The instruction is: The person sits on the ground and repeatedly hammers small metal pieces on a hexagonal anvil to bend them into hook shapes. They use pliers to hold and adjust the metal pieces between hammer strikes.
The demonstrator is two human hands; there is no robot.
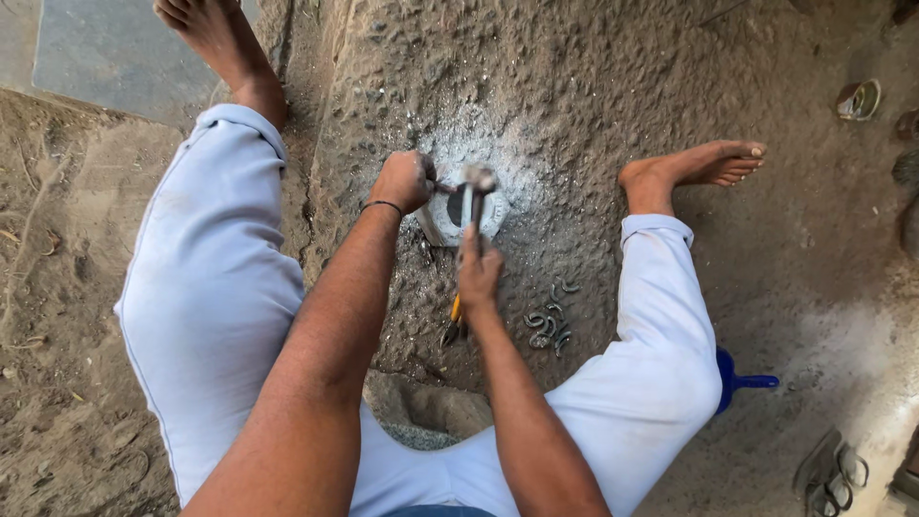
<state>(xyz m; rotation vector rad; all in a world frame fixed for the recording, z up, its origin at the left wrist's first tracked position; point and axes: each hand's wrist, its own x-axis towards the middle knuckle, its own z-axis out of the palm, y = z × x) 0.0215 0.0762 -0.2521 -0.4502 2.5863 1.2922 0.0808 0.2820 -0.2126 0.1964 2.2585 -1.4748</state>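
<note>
head view: a person sits on bare, pitted ground with legs in pale trousers spread. at the centre of the frame the left hand [404, 180], with a dark band on the wrist, has its fingers curled tight around a small metal piece [443, 189] held over a round metal block [466, 213] ringed with pale ash-like dust. the right hand [477, 273] has its fingers wrapped around the handle of a hammer [474, 187], whose head is over the block. just below centre lies a heap of curved grey metal pieces [549, 324], seemingly already shaped; the one in hand looks in progress. yellow-handled pliers [452, 324] lie beside the right wrist. a blue object [742, 381] sits at the right knee.
</note>
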